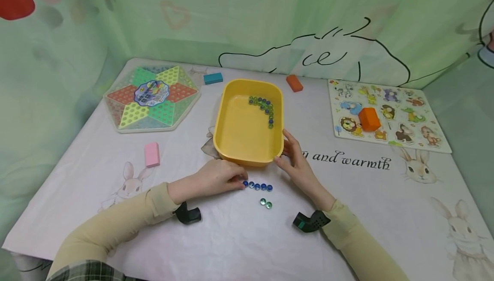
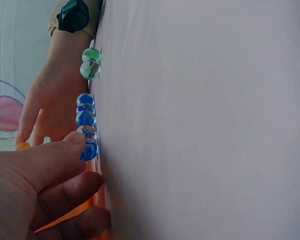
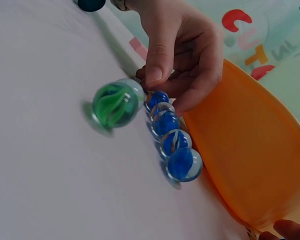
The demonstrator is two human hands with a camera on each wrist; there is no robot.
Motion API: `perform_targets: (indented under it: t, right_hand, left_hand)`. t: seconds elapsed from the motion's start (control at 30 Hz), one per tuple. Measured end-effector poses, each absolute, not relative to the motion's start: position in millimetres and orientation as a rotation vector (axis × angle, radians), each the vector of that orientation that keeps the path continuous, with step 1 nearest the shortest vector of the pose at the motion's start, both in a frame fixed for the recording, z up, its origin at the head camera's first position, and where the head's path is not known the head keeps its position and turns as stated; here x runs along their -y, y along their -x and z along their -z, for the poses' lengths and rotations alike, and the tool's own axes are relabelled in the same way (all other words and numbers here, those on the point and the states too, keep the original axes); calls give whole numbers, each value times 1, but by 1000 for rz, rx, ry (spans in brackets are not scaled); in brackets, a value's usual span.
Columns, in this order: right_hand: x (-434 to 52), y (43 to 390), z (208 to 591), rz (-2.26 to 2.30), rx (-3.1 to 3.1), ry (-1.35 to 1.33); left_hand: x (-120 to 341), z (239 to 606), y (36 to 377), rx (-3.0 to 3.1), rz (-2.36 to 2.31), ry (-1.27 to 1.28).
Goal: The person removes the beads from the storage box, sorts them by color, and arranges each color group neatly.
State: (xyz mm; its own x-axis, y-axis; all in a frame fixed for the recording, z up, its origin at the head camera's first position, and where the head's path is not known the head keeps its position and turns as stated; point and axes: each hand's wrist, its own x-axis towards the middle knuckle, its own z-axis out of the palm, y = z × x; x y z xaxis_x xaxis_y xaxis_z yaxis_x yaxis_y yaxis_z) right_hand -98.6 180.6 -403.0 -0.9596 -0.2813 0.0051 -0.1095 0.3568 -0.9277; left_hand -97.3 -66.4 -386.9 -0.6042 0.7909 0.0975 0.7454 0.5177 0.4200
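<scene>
Blue marbles, five in a row, lie on the table just in front of the yellow tray's near wall. My left hand rests at the row's left end, fingers curled, thumb and forefinger closing on the end marble; from the wrist views I judge it a pinch, though contact is partly hidden. My right hand has straight, relaxed fingers laid against the tray's near right corner, holding nothing. Two green marbles sit apart, nearer to me. More marbles line the tray's far right inside corner.

Risks, as I judge them: the marbles touch one another, so a clumsy pinch could nudge the row and send them rolling across the smooth cloth. A push from my right hand could shift the tray into the row.
</scene>
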Motion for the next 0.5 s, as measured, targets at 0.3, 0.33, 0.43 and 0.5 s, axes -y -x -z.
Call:
perform_targets:
  t: [0.3, 0.33, 0.43, 0.5]
  right_hand:
    - [-181, 99, 405, 1672, -2454, 368]
    - [-181, 99, 405, 1673, -2452, 366]
    - [-182, 99, 406, 1677, -2450, 365]
    - [-182, 99, 406, 1678, -2450, 368]
  left_hand:
    - [68, 374, 98, -2606, -612, -1356]
    - [69, 369, 99, -2576, -605, -1366]
    - [68, 352, 103, -2409, -618, -1416]
    - [67, 340, 108, -2274, -651, -1455]
